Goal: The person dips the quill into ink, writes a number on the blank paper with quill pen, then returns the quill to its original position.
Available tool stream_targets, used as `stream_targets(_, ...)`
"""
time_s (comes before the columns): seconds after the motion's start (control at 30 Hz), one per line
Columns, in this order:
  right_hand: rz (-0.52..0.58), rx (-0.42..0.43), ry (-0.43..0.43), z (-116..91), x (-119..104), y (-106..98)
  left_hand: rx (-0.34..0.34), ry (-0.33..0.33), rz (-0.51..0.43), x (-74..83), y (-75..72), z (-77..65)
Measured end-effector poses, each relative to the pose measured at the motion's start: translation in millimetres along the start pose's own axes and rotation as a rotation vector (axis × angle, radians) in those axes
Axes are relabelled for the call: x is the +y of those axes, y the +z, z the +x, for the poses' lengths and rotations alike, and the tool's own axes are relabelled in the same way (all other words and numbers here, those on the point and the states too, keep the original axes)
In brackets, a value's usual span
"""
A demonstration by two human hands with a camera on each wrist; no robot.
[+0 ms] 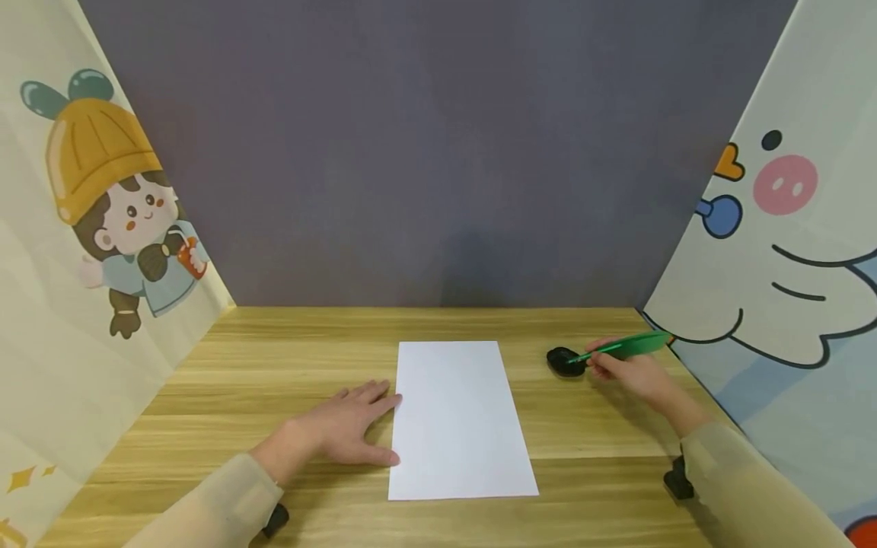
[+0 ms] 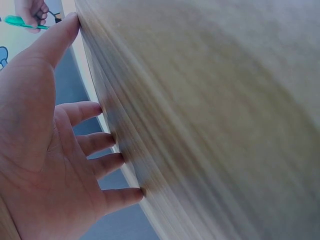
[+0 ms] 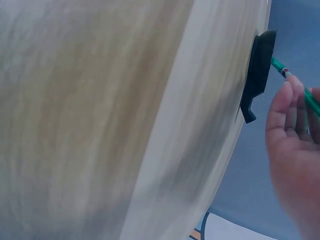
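A green feather quill pen slants down leftward from my right hand, which pinches its shaft between thumb and fingers. Its tip is over a small black dish. From the right wrist view, the quill's lower end is at the dish's rim; whether it touches what is inside is hidden. A blank white sheet of paper lies in the middle. At its left edge rests my left hand, fingers spread and straight, with thumb and index fingertip touching the paper. The left wrist view shows the palm above the tabletop.
The wooden table backs onto a dark grey panel. Light cloths with cartoon prints border it on the left and the right, the right one close to my right hand.
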State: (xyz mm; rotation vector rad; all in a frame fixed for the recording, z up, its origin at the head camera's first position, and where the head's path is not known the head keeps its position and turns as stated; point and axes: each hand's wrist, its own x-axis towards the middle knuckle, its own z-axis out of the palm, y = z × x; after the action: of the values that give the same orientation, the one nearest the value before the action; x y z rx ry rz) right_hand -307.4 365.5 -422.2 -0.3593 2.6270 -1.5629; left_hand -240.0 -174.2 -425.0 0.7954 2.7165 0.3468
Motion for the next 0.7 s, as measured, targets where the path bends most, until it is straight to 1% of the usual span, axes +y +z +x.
stream_targets(0.3, -0.035, 0.003, 0.022, 1.3, 1.1, 0.6, 0.01, 0.004, -0.008, 0.5, 0.8, -0.1)
stream_targets(0.43, -0.043, 0.019, 0.003, -2.5, -1.9, 0.5, 0.006, 0.001, -0.011, 2.2, -0.1, -0.6)
stream_targets(0.53, -0.004, 0.024, -0.023, -6.0, -7.1, 1.5, 0.002, -0.001, -0.008, 2.4, -0.1, -0.3)
stream_targets(0.7, 0.138, -0.001, -0.056, -6.7, -21.4, 12.1, 0.0, -0.004, -0.009, 1.1, 0.6, 0.3)
